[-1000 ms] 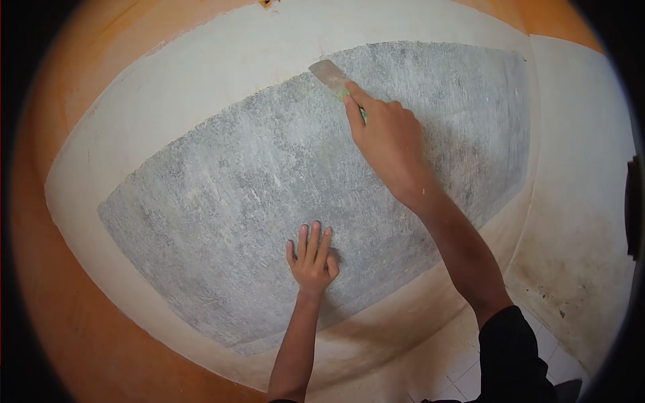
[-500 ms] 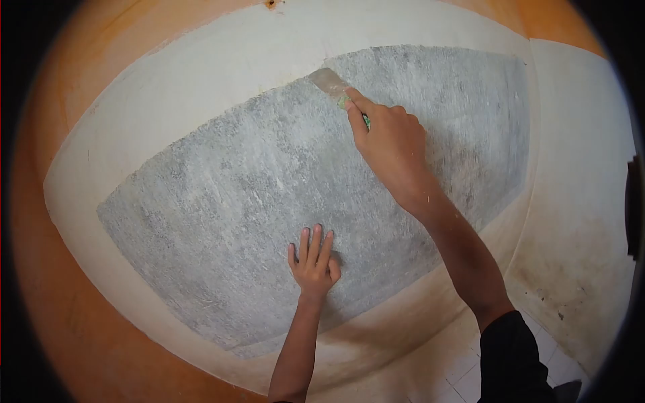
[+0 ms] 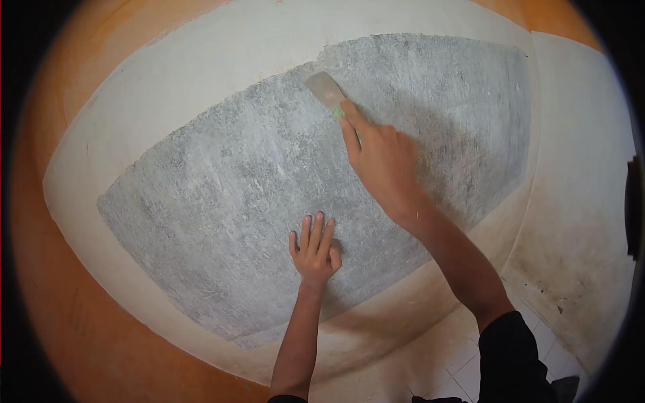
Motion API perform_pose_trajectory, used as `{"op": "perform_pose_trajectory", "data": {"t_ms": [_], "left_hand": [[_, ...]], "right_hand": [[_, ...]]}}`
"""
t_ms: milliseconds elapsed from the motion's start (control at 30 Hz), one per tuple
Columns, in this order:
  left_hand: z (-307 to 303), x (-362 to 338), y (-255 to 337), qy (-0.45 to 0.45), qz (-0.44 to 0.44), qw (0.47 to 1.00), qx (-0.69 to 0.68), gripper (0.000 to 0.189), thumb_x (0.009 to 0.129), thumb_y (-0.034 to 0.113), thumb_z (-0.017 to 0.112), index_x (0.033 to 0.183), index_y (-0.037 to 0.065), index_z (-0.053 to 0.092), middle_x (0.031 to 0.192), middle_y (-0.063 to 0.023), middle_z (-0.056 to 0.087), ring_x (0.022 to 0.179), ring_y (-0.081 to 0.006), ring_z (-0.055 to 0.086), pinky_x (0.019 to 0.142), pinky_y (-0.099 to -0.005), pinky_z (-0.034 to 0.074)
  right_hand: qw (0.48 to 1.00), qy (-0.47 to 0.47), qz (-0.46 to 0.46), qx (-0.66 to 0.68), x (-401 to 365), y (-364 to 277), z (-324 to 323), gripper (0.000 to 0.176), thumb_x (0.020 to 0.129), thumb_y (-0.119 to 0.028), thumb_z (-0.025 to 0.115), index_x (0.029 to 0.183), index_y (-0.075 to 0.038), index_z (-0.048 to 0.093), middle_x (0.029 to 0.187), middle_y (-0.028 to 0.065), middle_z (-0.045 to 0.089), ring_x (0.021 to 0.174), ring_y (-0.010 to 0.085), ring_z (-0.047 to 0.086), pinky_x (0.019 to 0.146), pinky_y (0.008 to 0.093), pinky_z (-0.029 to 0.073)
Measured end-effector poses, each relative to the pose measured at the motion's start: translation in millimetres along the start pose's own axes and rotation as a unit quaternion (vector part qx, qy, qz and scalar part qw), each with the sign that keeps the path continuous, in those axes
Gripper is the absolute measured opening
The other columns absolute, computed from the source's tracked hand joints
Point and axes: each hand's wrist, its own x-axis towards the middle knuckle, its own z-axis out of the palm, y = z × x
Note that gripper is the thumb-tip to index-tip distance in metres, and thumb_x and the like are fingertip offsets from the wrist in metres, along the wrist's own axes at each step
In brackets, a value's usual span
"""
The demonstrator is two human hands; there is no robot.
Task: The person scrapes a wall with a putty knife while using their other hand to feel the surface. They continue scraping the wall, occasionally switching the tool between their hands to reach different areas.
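My right hand (image 3: pixel 385 161) is wrapped round the green handle of a scraper (image 3: pixel 325 91), its index finger stretched along the tool. The wide metal blade points up and left, just below the top edge of a rough grey patch (image 3: pixel 222 201) on the wall. Whether the blade touches the surface cannot be told. My left hand (image 3: pixel 314 252) lies with fingers spread on the lower middle of the grey patch, holding nothing.
A smooth white band (image 3: pixel 168 74) surrounds the grey patch, with orange wall (image 3: pixel 74 295) beyond it. On the right is a whitish wall (image 3: pixel 578 174) with dark stains low down. Pale floor tiles (image 3: pixel 463 376) show at the bottom.
My right hand and the scraper have moved slightly down from the patch's top edge. The view has shifted a little; my left hand keeps its spread pose on the patch.
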Motion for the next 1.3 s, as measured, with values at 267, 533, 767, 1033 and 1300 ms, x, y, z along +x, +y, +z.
{"op": "perform_pose_trajectory", "data": {"t_ms": [267, 533, 767, 1033, 1300], "left_hand": [[-48, 97, 48, -0.011, -0.265, 0.898, -0.352, 0.049, 0.103, 0.033, 0.045, 0.138, 0.003, 0.058, 0.13, -0.0153, 0.064, 0.119, -0.028, 0.06, 0.107, -0.0441, 0.042], [-38, 205, 93, -0.188, -0.328, 0.885, -0.271, 0.069, 0.107, 0.039, 0.04, 0.151, -0.01, 0.02, 0.129, -0.0381, 0.044, 0.114, -0.0463, 0.054, 0.098, -0.0473, 0.046], [-12, 208, 111, -0.066, -0.256, 0.964, -0.035, 0.055, 0.107, 0.023, 0.048, 0.155, 0.006, 0.031, 0.105, -0.0218, 0.06, 0.085, -0.0297, 0.063, 0.072, -0.0416, 0.052], [-38, 239, 129, -0.05, -0.277, 0.932, 0.231, 0.034, 0.104, 0.021, 0.054, 0.137, 0.018, 0.063, 0.073, -0.0107, 0.057, 0.059, -0.0212, 0.056, 0.054, -0.0349, 0.046], [-18, 275, 122, -0.015, -0.259, 0.931, 0.256, 0.029, 0.1, 0.023, 0.06, 0.125, 0.015, 0.071, 0.063, -0.014, 0.06, 0.055, -0.0236, 0.058, 0.058, -0.0375, 0.047]], "right_hand": [[0.998, -0.037, -0.004, 0.052, -12, 1, 4, 0.044, 0.104, -0.026, 0.049, 0.143, -0.007, 0.051, 0.067, 0.0182, 0.066, 0.058, 0.0332, 0.067, 0.055, 0.0446, 0.052], [0.941, -0.206, -0.085, 0.255, -1, 53, -2, 0.064, 0.099, -0.014, 0.052, 0.158, -0.01, 0.027, 0.087, 0.0152, 0.072, 0.077, 0.0303, 0.071, 0.069, 0.0441, 0.055], [0.837, -0.176, -0.116, 0.504, -18, 147, 32, 0.047, 0.102, -0.015, 0.054, 0.149, -0.011, 0.047, 0.129, 0.0158, 0.062, 0.111, 0.0284, 0.063, 0.095, 0.0362, 0.049], [0.984, 0.015, 0.131, 0.124, -214, 336, 100, 0.087, 0.096, -0.048, 0.062, 0.158, -0.003, 0.023, 0.165, 0.0258, 0.007, 0.151, 0.0471, 0.007, 0.117, 0.0655, 0.009], [0.976, -0.139, 0.113, 0.126, -251, 377, 121, 0.109, 0.093, -0.06, 0.059, 0.16, -0.005, -0.007, 0.163, 0.0255, -0.021, 0.147, 0.0461, -0.026, 0.112, 0.0674, -0.016]]}}
